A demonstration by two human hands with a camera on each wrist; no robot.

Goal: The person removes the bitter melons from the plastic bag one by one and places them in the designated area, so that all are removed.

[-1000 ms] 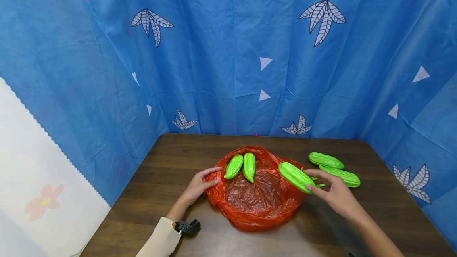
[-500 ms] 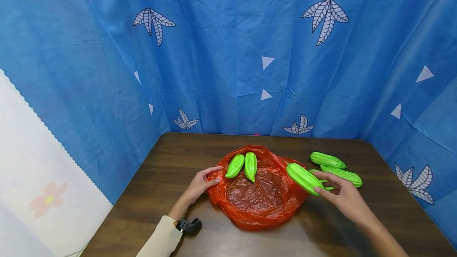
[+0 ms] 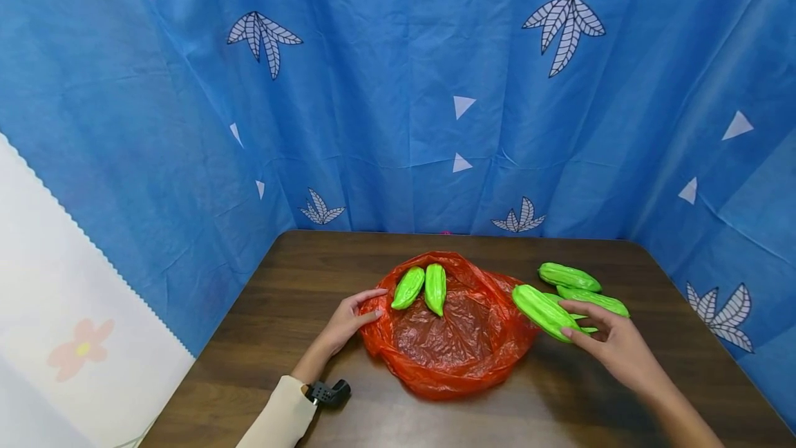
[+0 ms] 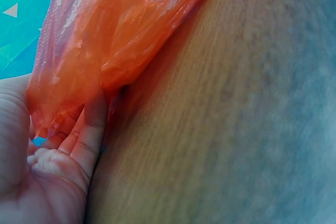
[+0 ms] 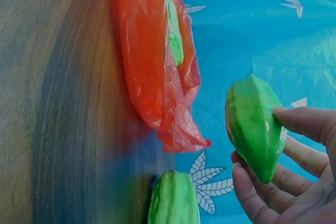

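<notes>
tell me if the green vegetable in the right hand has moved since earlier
Yes: judged against the wooden table in the head view, the green vegetable in the right hand has moved rightward, away from the middle of the red bag.

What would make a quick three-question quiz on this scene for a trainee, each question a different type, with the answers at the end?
1. Count: how many green vegetables show inside the red bag?
2. True or false: the left hand is touching the red bag.
3. Multiple choice: what is the right hand holding?
A) the bag's rim
B) a green vegetable
C) nothing

Key: 1. Two. 2. True. 3. B.
</notes>
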